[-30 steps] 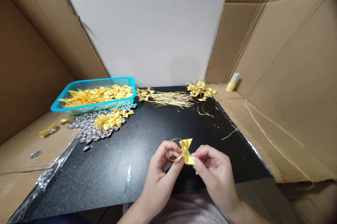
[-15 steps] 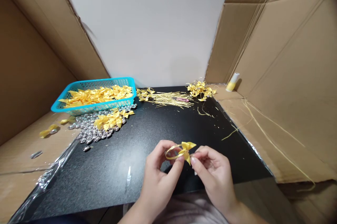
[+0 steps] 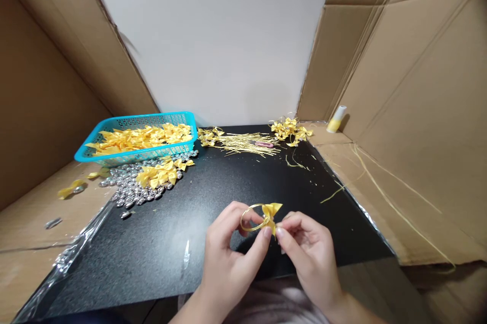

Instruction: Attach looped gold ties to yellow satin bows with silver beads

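Note:
Above the near part of the black table, a yellow ribbon bow point(image 3: 271, 211) with a looped gold cord point(image 3: 243, 222) is held between both hands. My left hand point(image 3: 234, 250) pinches the bow's left side near the cord, thumb in front and fingers behind. My right hand point(image 3: 310, 245) is closed at the bow's lower right, thumb and forefinger pressed together at its edge. Whether the right fingertips grip the ribbon itself or a thin cord end is too small to tell.
A blue basket point(image 3: 114, 157) of yellow bows stands back left, with silver beads point(image 3: 133, 193) and loose bows point(image 3: 158, 174) before it. Gold cords point(image 3: 243, 144), a pink-handled tool point(image 3: 263, 144) and corded bows point(image 3: 291, 130) lie at the back. A yellow-white spool point(image 3: 336, 119) stands right.
My left thumb has shifted slightly right along the bow. The bow and its loop have turned a little, so the loop looks rounder. My right hand stays nearly in place.

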{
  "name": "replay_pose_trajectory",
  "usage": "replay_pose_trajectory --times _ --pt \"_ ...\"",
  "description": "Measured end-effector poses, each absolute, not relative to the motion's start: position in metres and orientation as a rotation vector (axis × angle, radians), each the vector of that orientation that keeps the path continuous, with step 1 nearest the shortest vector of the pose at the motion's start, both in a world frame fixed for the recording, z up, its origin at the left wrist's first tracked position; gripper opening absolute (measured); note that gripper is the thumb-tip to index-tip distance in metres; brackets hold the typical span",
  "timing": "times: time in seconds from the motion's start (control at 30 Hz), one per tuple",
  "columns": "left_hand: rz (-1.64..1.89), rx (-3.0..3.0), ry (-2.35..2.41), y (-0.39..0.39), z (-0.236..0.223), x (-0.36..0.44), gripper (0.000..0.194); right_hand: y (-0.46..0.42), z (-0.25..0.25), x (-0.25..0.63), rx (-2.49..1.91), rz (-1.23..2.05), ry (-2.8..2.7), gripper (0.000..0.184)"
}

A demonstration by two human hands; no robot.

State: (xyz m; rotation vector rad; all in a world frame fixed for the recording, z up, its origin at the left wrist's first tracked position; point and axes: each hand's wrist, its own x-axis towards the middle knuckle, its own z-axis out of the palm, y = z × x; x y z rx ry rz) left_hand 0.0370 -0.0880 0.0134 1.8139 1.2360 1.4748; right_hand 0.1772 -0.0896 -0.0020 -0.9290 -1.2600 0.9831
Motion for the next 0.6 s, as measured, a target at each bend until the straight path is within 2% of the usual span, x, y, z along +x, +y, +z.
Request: replay_pose_trajectory --times 0.37,0.6 --pt "1.411 1.798 1.262 -0.0853 0.0146 0.0364 0.012 -0.0896 -0.0056 0.1764 -0.953 1.040 -1.206 0.014" --pt "1.524 1.891 1.312 -0.0870 0.0155 0.0360 0.004 -0.0890 -0.0072 0.1761 -0.954 1.081 -1.157 0.015"
